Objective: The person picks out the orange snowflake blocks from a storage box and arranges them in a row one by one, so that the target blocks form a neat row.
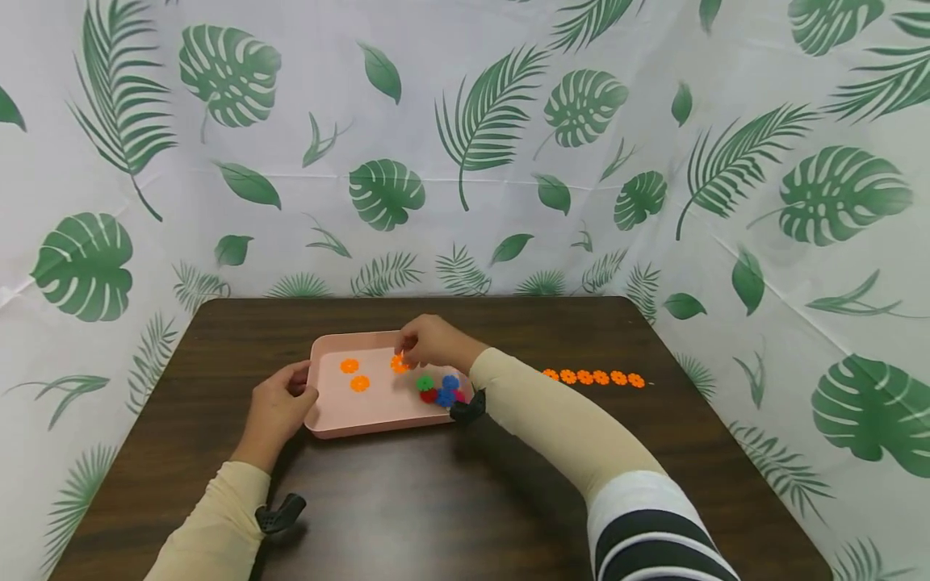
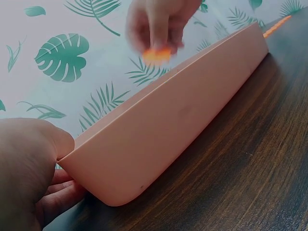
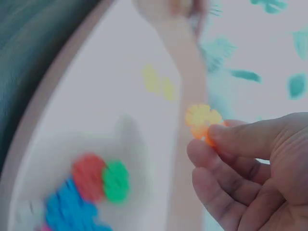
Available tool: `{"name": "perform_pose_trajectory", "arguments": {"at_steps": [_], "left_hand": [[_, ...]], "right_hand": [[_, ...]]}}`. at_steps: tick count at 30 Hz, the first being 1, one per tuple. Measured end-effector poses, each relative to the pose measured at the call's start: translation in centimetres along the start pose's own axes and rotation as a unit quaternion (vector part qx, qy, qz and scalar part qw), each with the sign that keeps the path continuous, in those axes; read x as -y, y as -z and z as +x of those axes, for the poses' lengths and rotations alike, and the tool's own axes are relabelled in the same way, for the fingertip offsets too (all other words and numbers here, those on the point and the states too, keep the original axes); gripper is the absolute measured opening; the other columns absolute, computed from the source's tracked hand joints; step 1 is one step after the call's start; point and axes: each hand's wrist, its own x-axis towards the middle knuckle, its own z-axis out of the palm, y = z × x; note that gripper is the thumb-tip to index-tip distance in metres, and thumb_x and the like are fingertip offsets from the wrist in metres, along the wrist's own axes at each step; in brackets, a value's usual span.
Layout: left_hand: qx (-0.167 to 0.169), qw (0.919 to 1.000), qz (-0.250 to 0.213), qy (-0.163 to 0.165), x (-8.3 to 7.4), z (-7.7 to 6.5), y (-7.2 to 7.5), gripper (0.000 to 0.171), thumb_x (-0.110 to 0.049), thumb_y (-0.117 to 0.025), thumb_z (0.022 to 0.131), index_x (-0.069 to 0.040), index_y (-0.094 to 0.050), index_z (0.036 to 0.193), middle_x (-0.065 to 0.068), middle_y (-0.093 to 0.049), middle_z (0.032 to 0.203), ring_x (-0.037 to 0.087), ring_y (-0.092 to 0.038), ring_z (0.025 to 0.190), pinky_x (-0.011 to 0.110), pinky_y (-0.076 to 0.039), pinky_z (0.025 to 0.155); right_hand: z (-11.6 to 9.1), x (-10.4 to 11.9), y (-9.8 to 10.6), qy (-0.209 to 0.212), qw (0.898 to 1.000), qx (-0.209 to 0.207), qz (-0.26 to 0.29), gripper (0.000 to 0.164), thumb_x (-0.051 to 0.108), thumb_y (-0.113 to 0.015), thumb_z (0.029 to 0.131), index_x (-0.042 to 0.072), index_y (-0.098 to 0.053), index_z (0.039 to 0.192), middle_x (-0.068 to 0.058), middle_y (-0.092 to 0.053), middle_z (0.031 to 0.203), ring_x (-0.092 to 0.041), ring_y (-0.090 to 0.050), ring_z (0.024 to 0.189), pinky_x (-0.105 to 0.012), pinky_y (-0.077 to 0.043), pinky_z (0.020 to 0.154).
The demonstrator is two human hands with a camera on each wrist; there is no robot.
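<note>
A pink tray (image 1: 381,410) lies on the table, and my left hand (image 1: 276,410) grips its left edge, thumb at the rim and fingers against the outside wall. Between thumb and fingertips, my right hand (image 1: 438,343) pinches an orange flower-shaped disc (image 3: 199,115) above the tray's far side. Two more orange discs (image 1: 359,384) lie on the tray's left half. At its right end sits a cluster with a green disc (image 3: 115,181), a red disc (image 3: 88,177) and blue discs (image 3: 70,209); the right wrist view is blurred there.
To the right of the tray, a row of several orange discs (image 1: 601,378) stretches across the dark wooden table (image 1: 392,508), partly hidden by my right sleeve (image 1: 559,424). Behind the table hangs a leaf-patterned cloth (image 1: 291,153).
</note>
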Motion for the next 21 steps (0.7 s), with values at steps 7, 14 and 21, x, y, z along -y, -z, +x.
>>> {"name": "perform_pose_trajectory", "arguments": {"at_steps": [7,14,21], "left_hand": [[0.006,0.9999,0.01,0.002,0.0,0.1,0.1,0.049,-0.013,-0.064,0.091,0.0,-0.063,0.138,0.02,-0.073,0.112,0.034,-0.067,0.102,0.048,-0.055,0.093],[0.018,0.9996,0.009,0.019,-0.3,0.0,0.4,0.05,-0.014,-0.063,0.093,0.0,-0.061,0.14,0.021,-0.071,0.117,0.036,-0.066,0.106,0.051,-0.055,0.096],[0.035,0.9987,0.004,0.037,-0.9,0.0,0.3,0.052,-0.015,-0.062,0.094,0.001,-0.058,0.144,0.024,-0.068,0.123,0.039,-0.064,0.111,0.054,-0.053,0.1]], "right_hand": [[-7.2,-4.8,6.1,-0.066,0.991,-0.089,0.081,0.012,0.009,-0.073,0.094,0.008,-0.076,0.106,-0.008,-0.075,0.092,-0.031,-0.072,0.084,-0.054,-0.06,0.083],[-14.8,-12.9,8.0,-0.189,0.968,-0.121,0.113,0.018,0.009,-0.073,0.093,0.006,-0.075,0.111,-0.01,-0.075,0.1,-0.027,-0.072,0.09,-0.047,-0.061,0.085],[-17.6,-17.3,6.2,-0.233,0.959,-0.115,0.113,0.016,0.005,-0.073,0.092,0.001,-0.074,0.107,-0.01,-0.075,0.091,-0.022,-0.072,0.08,-0.038,-0.063,0.073]]}}
